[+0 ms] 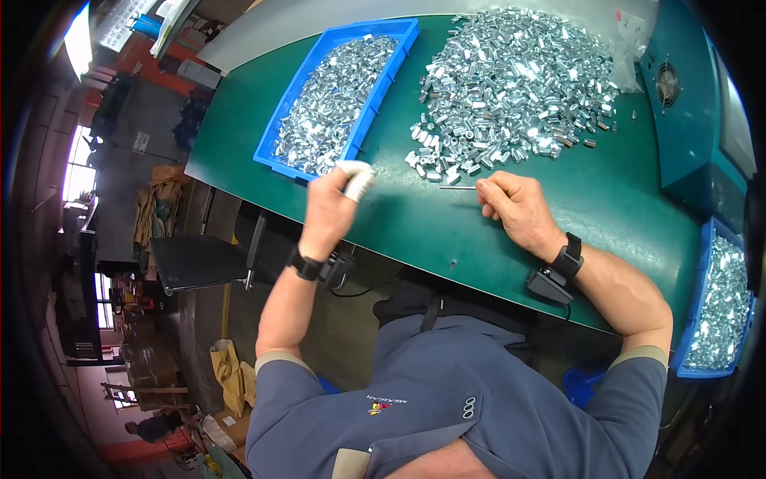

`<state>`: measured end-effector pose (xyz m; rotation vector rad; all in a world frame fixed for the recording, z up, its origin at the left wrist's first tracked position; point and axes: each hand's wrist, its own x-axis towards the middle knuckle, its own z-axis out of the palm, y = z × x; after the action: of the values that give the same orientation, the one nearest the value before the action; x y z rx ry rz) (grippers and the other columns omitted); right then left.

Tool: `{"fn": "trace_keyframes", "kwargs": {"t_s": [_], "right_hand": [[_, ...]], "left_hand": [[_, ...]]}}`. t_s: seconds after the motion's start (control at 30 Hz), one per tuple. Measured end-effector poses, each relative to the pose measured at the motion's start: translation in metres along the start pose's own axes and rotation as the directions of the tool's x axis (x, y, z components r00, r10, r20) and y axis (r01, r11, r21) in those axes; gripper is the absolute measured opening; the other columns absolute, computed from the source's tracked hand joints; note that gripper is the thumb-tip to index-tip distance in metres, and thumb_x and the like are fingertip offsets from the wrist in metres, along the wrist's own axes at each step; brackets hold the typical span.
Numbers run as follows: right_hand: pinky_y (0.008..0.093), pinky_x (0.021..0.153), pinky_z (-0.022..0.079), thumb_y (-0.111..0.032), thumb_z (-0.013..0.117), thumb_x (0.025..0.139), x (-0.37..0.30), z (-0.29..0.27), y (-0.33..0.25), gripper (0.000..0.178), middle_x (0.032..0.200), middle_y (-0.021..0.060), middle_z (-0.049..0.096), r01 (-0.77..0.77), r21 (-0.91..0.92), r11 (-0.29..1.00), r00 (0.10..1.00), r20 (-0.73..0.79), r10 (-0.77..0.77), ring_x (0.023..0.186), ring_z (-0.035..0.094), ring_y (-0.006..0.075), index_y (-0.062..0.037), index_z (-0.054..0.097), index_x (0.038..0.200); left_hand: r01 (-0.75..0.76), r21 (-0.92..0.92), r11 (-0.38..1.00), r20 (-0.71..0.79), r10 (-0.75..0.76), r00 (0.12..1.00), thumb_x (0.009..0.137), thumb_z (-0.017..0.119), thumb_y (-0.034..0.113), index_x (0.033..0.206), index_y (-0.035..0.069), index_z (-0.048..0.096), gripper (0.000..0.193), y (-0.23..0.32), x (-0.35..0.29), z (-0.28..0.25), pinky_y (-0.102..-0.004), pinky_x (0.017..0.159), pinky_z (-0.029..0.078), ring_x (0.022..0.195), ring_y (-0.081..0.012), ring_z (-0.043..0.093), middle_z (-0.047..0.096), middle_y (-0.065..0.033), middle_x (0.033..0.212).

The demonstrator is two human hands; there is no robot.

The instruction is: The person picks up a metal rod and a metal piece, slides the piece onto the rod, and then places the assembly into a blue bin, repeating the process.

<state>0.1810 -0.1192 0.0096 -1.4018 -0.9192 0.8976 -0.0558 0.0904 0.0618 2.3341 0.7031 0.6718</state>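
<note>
- Your right hand (517, 209) rests on the green table (447, 227), fingers curled in, thumb and forefinger pinched shut on one end of a thin metal rod (458, 188).
- The rod lies almost flat just above the tabletop, pointing toward your left, with its free end just below the near edge of the loose pile of small metal parts (511, 80).
- No part sits on the rod that you can make out; it looks bare along the length that shows.
- Your left hand (331, 209) is raised off the table near the front corner of the blue tray (403, 30), closed into a loose fist. One finger wears a white wrap (357, 180). Whether that fist holds a part cannot be told from here.
- The tray to your left is well filled with the same shiny parts, so a good share of the sorting looks done.
- The loose pile is still large and spreads wide across the table beyond your hands, so judging by it, much is left.
- A second blue tray (706, 239) at your far right is also filled with parts.
- A clear plastic bag (634, 40) lies at the far edge of the pile, partly under it.
- Each wrist carries a black band (568, 259) with a small black unit hanging by it.
</note>
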Motion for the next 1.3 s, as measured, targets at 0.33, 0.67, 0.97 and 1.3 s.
{"fn": "trace_keyframes", "kwargs": {"t_s": [0.33, 0.67, 0.97, 1.3], "right_hand": [[0.0224, 0.059, 0.046, -0.032, 0.061, 0.106, 0.001, -0.001, 0.003, 0.036, 0.072, -0.0013, 0.064, -0.044, 0.004, 0.999, 0.999, -0.007, 0.044, 0.066, 0.058, 0.0047, -0.0030, 0.068, 0.086], [0.0224, 0.059, 0.045, -0.029, 0.060, 0.106, 0.002, -0.003, -0.001, 0.034, 0.071, -0.0010, 0.064, -0.074, -0.016, 0.997, 0.997, 0.011, 0.075, 0.064, 0.055, 0.0046, -0.0030, 0.067, 0.086], [0.0258, 0.055, 0.043, -0.027, 0.064, 0.103, 0.001, 0.000, 0.005, 0.031, 0.067, 0.0007, 0.064, -0.017, 0.000, 1.000, 1.000, -0.014, 0.017, 0.061, 0.055, 0.0057, -0.0015, 0.068, 0.086], [0.0288, 0.057, 0.046, -0.023, 0.066, 0.101, 0.000, 0.002, 0.001, 0.026, 0.068, 0.0037, 0.066, 0.054, -0.072, 0.996, 0.998, -0.008, -0.054, 0.062, 0.059, 0.0093, -0.0005, 0.069, 0.089]], "left_hand": [[-0.251, 0.316, 0.915, -0.068, 0.286, 0.956, 0.088, 0.073, 0.001, 0.122, 0.009, 0.071, 0.035, -0.024, 0.069, -0.025, -0.0363, 0.092, 0.054, 0.103, -0.0281, 0.069, 0.072, -0.0117, 0.114], [-0.281, 0.296, 0.913, 0.277, 0.200, 0.940, 0.082, 0.078, 0.004, 0.113, 0.008, 0.072, 0.032, -0.005, 0.035, 0.026, -0.0392, 0.080, 0.053, 0.090, -0.0298, 0.065, 0.067, -0.0071, 0.098], [-0.285, 0.174, 0.943, 0.240, 0.240, 0.941, 0.084, 0.079, 0.004, 0.105, 0.006, 0.074, 0.022, -0.003, 0.022, 0.034, -0.0329, 0.072, 0.054, 0.080, -0.0228, 0.067, 0.069, -0.0077, 0.096], [-0.279, 0.090, 0.956, 0.274, 0.245, 0.930, 0.084, 0.080, 0.006, 0.100, 0.005, 0.072, 0.018, 0.036, 0.016, 0.054, -0.0339, 0.068, 0.053, 0.075, -0.0228, 0.067, 0.071, -0.0097, 0.091]]}}
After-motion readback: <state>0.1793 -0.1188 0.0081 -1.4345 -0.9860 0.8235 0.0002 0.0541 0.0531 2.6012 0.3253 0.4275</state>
